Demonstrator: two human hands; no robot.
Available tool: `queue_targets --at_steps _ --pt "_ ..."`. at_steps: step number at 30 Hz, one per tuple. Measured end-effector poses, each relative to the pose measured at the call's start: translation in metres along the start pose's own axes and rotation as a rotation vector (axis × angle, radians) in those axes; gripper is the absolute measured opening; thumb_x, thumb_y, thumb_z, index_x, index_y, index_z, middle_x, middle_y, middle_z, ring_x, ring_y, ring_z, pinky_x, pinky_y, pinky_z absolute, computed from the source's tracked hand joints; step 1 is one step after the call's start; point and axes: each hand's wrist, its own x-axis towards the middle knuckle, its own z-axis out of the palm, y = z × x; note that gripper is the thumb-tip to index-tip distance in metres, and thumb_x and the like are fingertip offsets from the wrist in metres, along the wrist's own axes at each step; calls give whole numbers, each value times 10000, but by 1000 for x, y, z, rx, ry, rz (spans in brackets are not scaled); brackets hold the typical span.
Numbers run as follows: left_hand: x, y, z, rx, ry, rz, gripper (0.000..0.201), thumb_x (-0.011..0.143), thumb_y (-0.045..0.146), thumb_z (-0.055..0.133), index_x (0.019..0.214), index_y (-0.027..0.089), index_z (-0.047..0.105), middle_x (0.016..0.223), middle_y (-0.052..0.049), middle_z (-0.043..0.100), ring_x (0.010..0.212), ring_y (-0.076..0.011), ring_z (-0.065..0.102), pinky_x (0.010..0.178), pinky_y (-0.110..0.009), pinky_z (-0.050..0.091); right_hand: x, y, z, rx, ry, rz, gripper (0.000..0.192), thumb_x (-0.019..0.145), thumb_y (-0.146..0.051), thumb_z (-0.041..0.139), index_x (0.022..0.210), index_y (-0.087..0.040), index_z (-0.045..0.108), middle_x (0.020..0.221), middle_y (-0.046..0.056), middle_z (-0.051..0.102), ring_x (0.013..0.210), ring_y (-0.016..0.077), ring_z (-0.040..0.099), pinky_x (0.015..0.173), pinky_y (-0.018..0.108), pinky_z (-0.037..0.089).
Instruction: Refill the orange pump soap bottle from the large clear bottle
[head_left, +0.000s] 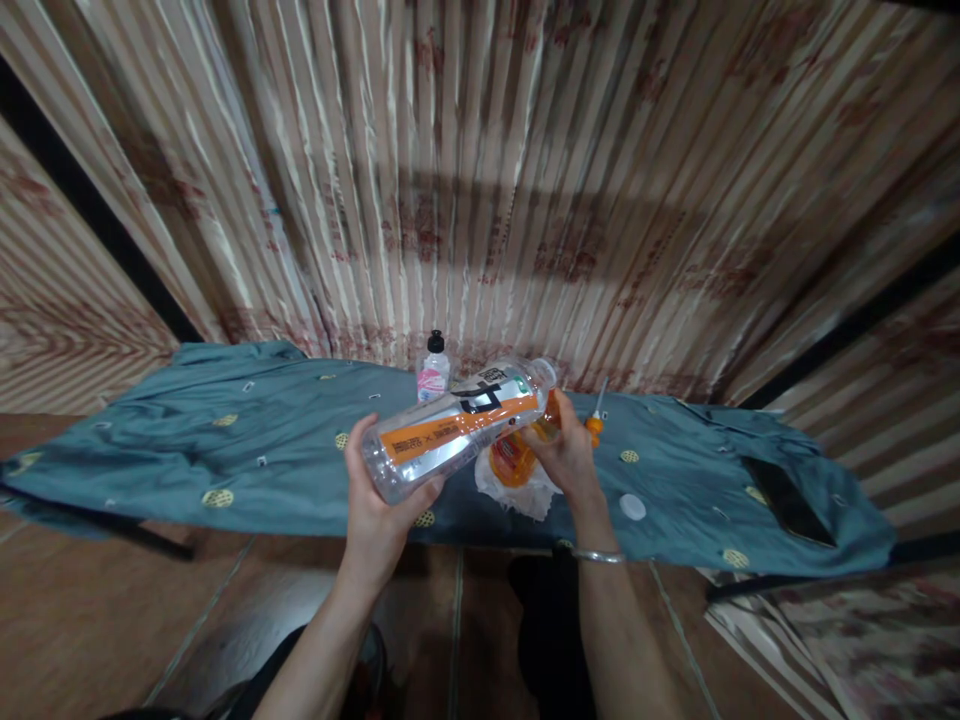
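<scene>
Head view: your left hand [379, 500] clamps the clear bottle [457, 428] at its base, right hand [566, 455] fingers curl at its neck; likely light, smooth, slippery.

This looks like a room in a home. A long striped curtain [480, 180] hangs behind a low table under a teal printed cloth [247, 450], above a brown tiled floor [112, 620]. A phone [787, 500] lies on the cloth.
</scene>
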Motion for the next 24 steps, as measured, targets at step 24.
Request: queue_targets --at_steps 24 --pt "-1 -1 -4 41 -26 64 1078 481 436 982 1375 284 399 1142 -57 665 1024 -284 733 929 -434 596 -1 1 -2 -41 -13 -48 789 834 -612 734 1461 -170 548 1277 177 776 1118 364 776 941 523 645"
